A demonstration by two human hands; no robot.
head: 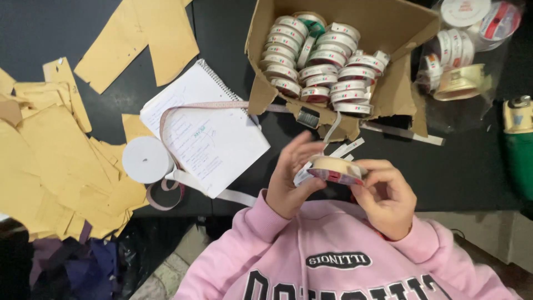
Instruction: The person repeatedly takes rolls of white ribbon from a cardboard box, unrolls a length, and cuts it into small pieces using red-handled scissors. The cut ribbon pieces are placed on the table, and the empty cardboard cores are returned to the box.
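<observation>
L hand point(288, 180) + R hand point(386, 197) — grips clamped on ribbon roll point(336, 169) | roll's underside hidden — cardboard box point(388, 33) behind.

Below the cardboard box point(400, 28), my left hand point(291, 178) has blurred fingertips, so I cannot tell how firmly it grips the ribbon roll point(336, 169). The fingers of my right hand point(388, 197) cover the roll's near rim. The box's far wall runs off the top edge. Right of the box, the rolls in a plastic bag point(472, 105) are hazed by film. Further right, a green and yellow thing point(519, 144) is cut off. Left of the box, the measuring tape point(189, 106) slips under its corner.
</observation>
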